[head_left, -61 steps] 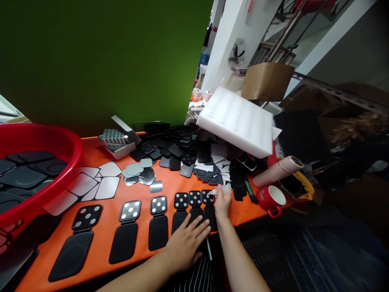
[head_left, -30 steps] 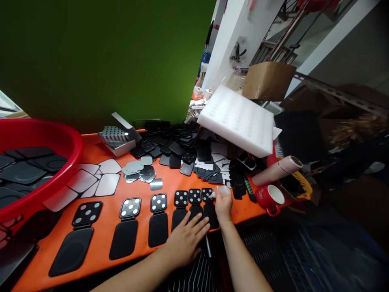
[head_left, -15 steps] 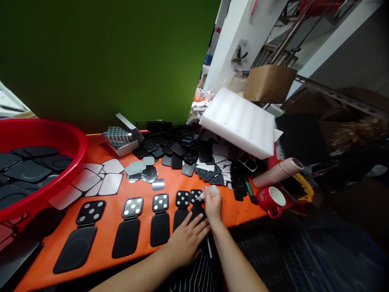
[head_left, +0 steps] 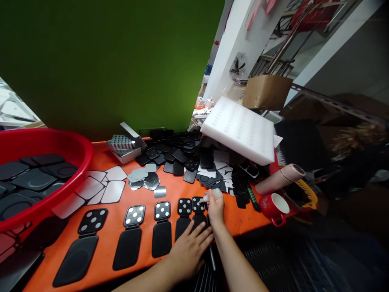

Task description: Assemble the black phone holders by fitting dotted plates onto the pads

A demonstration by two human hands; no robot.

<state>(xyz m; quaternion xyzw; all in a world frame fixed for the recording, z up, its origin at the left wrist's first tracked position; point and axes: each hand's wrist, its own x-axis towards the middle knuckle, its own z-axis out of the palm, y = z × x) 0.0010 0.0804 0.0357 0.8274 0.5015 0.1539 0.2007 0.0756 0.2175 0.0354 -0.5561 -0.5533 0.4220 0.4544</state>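
Note:
My right hand (head_left: pixel 216 207) is closed around a small white squeeze bottle (head_left: pixel 216 194). Its nozzle points down at the dotted square of the rightmost hinged black piece (head_left: pixel 198 203). Fingers spread, my left hand (head_left: pixel 191 248) lies flat over the lower panel of that piece and partly covers its neighbour (head_left: pixel 184 207). More hinged black pieces stand in a row to the left, such as one (head_left: pixel 162 227) with white dots on its square. A silver metal plate (head_left: pixel 160 192) lies beyond them, beside a pile of grey plates (head_left: pixel 143 177).
A red basin (head_left: pixel 86 162) of black panels stands at left. Behind are a box of small cylinders (head_left: pixel 124 148), stacked black parts (head_left: pixel 179 156) and a white foam block (head_left: pixel 240 129). A red mug (head_left: pixel 275 207) and pink flask (head_left: pixel 281 178) stand at right on the orange table (head_left: pixel 240 221).
The whole scene sits slightly lower in view as the head tilts. Both hands keep nearly the same places on the piece, with the bottle nozzle still over the dotted square.

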